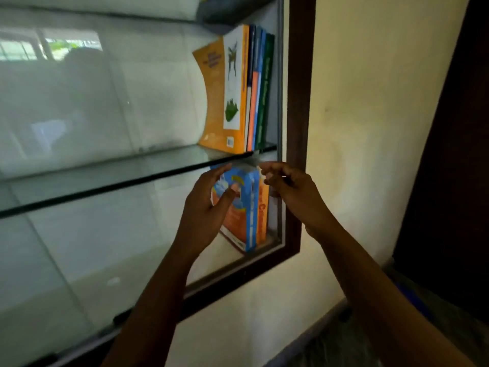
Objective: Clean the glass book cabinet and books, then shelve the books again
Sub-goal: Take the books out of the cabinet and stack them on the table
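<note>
Head view: glass cabinet (297, 102) with dark wooden frame set in cream wall. Glass shelf (105, 187) crosses it. Upper books (238, 88) stand upright at shelf's right end, against side wall. Below shelf, blue book (250, 207) and orange book (262, 217) stand in bottom right corner. Left hand (206, 207) open, fingers relaxed, before blue book. Right hand (288, 186) near orange book's top, fingers curled, blurred; grip cannot be told.

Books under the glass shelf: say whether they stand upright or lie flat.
Upright: the blue book and the orange book stand on end, spines outward, beside the cabinet frame.
</note>
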